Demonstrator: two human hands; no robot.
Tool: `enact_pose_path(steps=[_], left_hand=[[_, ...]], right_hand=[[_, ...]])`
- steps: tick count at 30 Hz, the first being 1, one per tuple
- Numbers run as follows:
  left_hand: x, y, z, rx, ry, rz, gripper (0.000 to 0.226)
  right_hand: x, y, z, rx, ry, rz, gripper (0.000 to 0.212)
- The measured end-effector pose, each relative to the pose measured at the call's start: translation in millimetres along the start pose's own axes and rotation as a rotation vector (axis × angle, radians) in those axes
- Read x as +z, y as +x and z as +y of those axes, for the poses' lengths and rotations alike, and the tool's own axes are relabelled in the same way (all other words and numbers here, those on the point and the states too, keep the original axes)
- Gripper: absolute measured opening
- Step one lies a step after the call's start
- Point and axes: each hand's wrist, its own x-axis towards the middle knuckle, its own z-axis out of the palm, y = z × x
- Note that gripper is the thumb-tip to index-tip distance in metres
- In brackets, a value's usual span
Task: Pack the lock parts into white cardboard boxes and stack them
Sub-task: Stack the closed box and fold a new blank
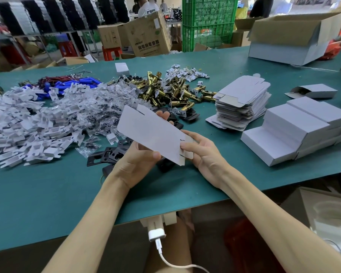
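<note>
White flat cardboard box blank point(150, 133) held up over green worktop point(47, 194) | left hand point(138, 160) grips its long edge, right hand point(203, 154) pinches the end flap | step: folding it up, I reckon | next: pop it square, then grab the brass latch parts point(165, 89)

Green crates point(208, 22) and red stools point(111, 53) behind teal table point(47, 194).
</note>
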Motion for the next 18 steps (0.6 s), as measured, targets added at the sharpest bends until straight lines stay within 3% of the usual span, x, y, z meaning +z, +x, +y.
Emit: enact_pose_path(steps=[13,18], left_hand=[[8,0,7,-0.002,-0.097,0.065,0.117],[13,-1,8,-0.033,-0.068,0.127,0.109]], right_hand=[[1,0,2,-0.025,-0.001,0.011,0.051],[4,-2,4,-0.047,-0.13,0.052,0.051]])
